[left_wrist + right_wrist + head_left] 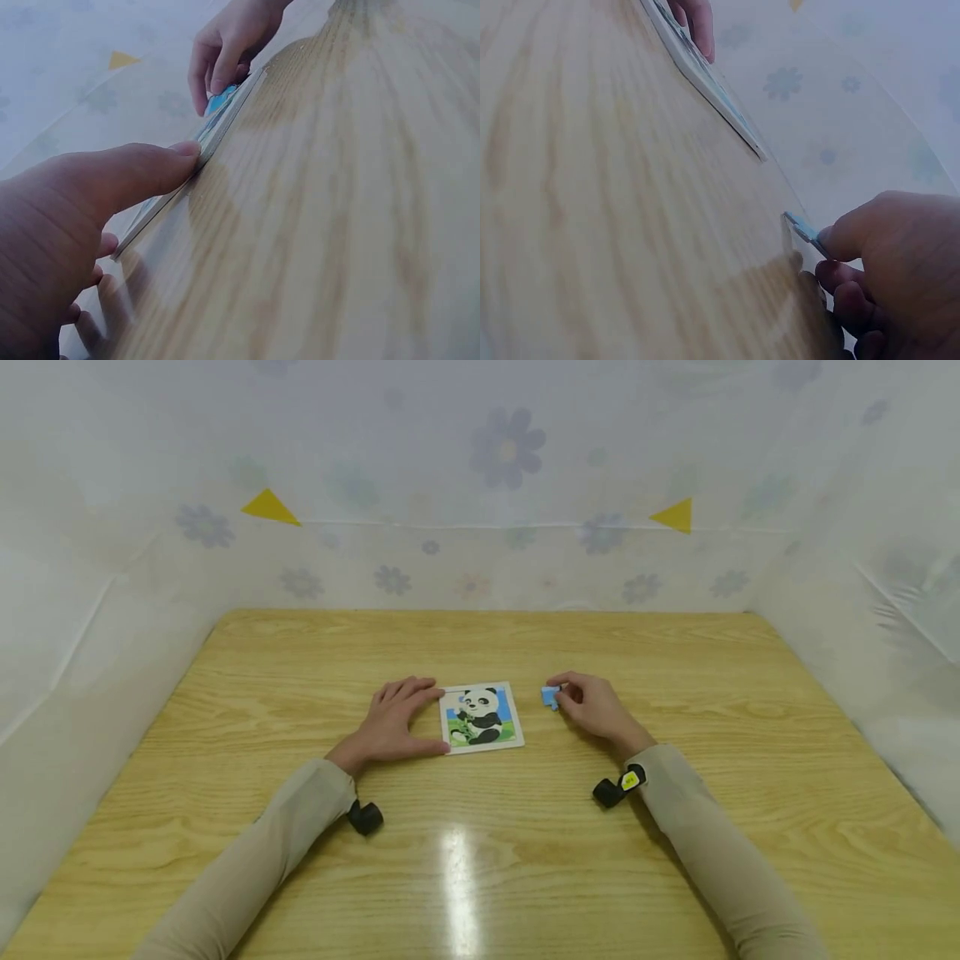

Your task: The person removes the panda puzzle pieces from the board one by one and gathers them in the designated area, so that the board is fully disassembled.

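A square panda jigsaw puzzle (487,727) in a pale frame lies flat on the table, with a bare pale patch in its upper left part. My left hand (393,722) is spread along its left side, the thumb on the near left corner and a fingertip at the far left corner. In the left wrist view the straight thumb (161,166) lies over the frame's edge. To the right of the puzzle, my right hand (592,702) pinches a light-blue puzzle piece (551,696) between thumb and fingers. The right wrist view shows this piece (804,229) edge-on, close over the table.
The wood-grain table (480,827) extends around the puzzle on all sides. Behind it hangs a white flower-patterned sheet (480,552) with two yellow triangles, and similar sheeting runs along both sides. Small black cameras (366,818) are strapped to both wrists.
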### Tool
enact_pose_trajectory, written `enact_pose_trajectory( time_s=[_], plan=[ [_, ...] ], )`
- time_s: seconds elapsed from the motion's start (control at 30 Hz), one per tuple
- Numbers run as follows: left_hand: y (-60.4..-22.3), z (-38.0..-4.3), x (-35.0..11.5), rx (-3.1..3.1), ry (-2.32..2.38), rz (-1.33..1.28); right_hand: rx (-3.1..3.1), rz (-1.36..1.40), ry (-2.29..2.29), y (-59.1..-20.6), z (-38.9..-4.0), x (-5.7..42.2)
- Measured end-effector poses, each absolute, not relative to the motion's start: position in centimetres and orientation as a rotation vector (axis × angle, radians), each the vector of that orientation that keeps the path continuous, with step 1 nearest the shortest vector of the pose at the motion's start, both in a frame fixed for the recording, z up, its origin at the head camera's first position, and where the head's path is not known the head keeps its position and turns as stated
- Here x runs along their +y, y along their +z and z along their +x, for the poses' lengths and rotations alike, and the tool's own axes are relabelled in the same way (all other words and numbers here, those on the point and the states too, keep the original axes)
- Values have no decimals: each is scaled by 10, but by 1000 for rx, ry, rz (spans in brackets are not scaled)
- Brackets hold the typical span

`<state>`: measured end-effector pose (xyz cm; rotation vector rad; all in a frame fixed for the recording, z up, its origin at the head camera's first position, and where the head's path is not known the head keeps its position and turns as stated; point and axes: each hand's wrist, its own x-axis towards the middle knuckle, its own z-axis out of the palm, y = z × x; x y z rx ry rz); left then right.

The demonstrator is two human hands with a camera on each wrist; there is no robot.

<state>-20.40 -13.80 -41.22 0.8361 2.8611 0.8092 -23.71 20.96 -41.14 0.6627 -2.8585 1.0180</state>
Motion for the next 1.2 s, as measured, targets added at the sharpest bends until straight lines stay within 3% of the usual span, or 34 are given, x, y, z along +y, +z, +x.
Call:
enact_pose_trajectory(
  time_s=[0.9, 1.2],
  plan=[
    [-413, -202, -136, 2902, 818, 852, -2782, 600, 1061, -412, -243, 206],
    [-413, -203, -137, 2883, 824, 857, -2723, 865, 903, -409, -242, 186]
  ],
)
